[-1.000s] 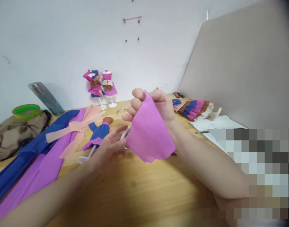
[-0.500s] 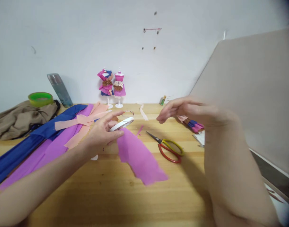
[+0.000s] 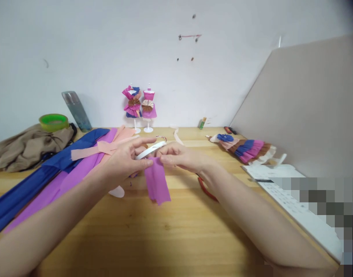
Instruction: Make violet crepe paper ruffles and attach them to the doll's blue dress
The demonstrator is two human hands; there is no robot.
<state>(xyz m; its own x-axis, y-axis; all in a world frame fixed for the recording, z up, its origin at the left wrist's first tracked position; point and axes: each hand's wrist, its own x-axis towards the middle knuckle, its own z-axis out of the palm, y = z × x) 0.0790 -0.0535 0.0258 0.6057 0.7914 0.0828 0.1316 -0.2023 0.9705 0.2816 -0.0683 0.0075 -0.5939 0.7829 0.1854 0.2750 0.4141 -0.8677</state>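
Observation:
My left hand (image 3: 126, 156) grips a white tape roll (image 3: 151, 150) between its fingers, index finger stretched along the top. From its thumb hangs a piece of purple crepe paper (image 3: 157, 181), folded narrow, its lower end above the table. My right hand (image 3: 179, 156) is closed in a pinch at the paper's upper right edge, close beside the roll; the exact spot under its fingertips is hidden. Beneath my right wrist shows one red handle of the scissors (image 3: 206, 189); the rest of them is covered.
Blue crepe paper (image 3: 19, 196), purple sheets (image 3: 46, 196) and peach strips (image 3: 89, 150) lie at left. Two dressed mini mannequins (image 3: 133, 103) stand by the wall. A bottle (image 3: 78, 111), green tape roll (image 3: 53, 123), brown cloth (image 3: 29, 148), paper dress (image 3: 245, 150) and white board (image 3: 297, 209) surround the work area.
My right hand has come down and left to the purple paper and closed at its edge. The paper now hangs narrower and more upright. My arm now covers most of the scissors.

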